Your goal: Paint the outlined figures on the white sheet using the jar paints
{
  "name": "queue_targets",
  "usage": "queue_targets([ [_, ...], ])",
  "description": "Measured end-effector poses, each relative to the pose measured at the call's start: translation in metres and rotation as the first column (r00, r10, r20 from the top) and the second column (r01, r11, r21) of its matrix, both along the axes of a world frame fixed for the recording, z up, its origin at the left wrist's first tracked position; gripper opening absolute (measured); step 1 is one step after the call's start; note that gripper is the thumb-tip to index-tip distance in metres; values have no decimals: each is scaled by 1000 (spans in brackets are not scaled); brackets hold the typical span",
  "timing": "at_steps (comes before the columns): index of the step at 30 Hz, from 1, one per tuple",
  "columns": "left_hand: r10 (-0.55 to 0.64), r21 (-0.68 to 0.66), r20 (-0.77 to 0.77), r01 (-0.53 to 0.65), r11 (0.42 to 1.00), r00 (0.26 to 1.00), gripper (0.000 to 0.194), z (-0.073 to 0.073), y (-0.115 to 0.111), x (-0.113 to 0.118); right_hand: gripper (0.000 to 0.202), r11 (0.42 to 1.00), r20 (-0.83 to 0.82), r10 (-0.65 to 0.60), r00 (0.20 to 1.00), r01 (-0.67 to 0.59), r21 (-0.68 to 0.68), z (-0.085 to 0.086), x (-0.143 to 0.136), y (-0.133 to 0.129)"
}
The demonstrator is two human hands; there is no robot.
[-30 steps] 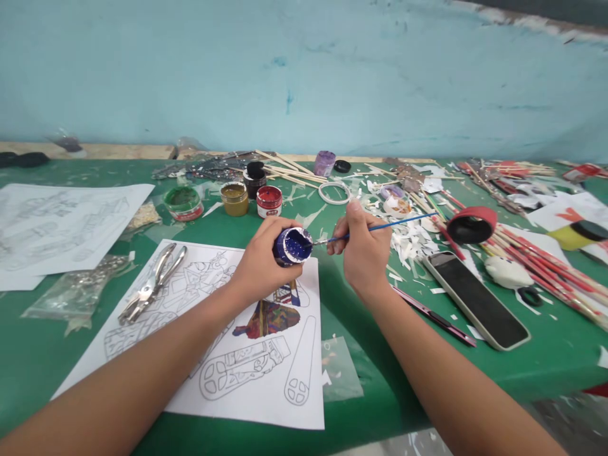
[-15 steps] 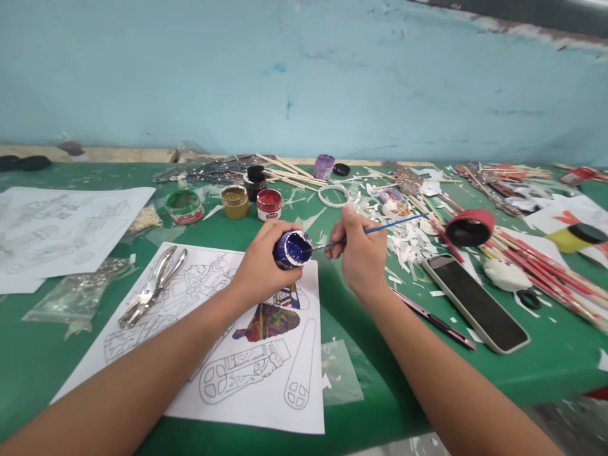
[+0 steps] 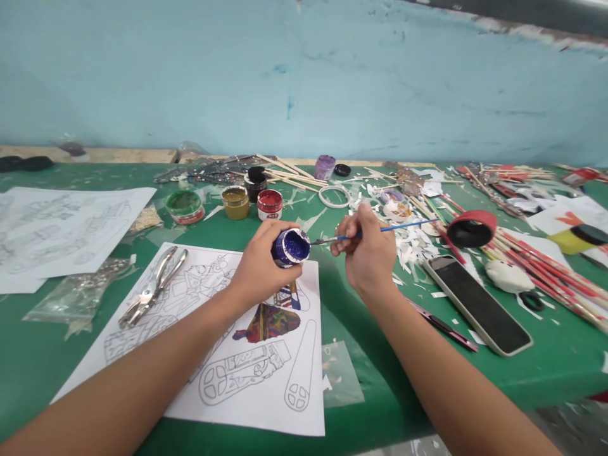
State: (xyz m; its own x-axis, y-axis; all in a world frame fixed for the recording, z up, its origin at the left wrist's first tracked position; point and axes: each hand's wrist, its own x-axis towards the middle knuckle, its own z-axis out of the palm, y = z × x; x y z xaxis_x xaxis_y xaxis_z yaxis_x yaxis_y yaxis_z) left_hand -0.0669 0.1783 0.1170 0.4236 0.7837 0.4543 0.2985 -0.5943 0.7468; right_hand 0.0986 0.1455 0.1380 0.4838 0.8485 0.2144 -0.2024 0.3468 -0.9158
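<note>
My left hand (image 3: 264,258) is closed round a small jar of blue paint (image 3: 291,247), tilted so its open mouth faces right. In my right hand (image 3: 368,247) is a thin blue paintbrush (image 3: 403,226), pinched between thumb and fingers. The brush tip is at the rim of the jar. Under my left arm lies a white sheet with line drawings (image 3: 251,408), one part painted in red, blue and yellow (image 3: 270,322). Metal hole-punch pliers (image 3: 151,292) rest on the sheet's upper left.
Open paint jars in green (image 3: 185,207), ochre (image 3: 235,202) and red (image 3: 270,204) stand beyond the sheet. Right of my arm lie a phone (image 3: 477,304), a pink-and-black cutter (image 3: 444,326), a red tape roll (image 3: 472,228) and paper scraps (image 3: 412,246). A plastic bag (image 3: 78,294) sits left.
My right hand has moved slightly right, drawing the brush tip out from inside the jar to its rim. My left hand and the jar have shifted only slightly.
</note>
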Motion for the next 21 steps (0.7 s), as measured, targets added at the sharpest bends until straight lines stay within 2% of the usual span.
queue_targets([
  [3,83,6,40,-83,997,996,47,-1,3,0,59,996,24,85,996,-85,-21,-5,-1,-1],
  [7,166,-41,68,-163,986,984,47,-4,9,0,61,972,133,199,971,-178,-157,-20,-7,-3],
  [12,170,-6,85,-170,985,982,47,-6,9,2,61,940,321,258,911,-160,-301,-32,-12,-3],
  [21,180,71,157,-193,979,971,46,-9,12,1,58,933,470,287,835,-133,-334,-27,-15,-5],
])
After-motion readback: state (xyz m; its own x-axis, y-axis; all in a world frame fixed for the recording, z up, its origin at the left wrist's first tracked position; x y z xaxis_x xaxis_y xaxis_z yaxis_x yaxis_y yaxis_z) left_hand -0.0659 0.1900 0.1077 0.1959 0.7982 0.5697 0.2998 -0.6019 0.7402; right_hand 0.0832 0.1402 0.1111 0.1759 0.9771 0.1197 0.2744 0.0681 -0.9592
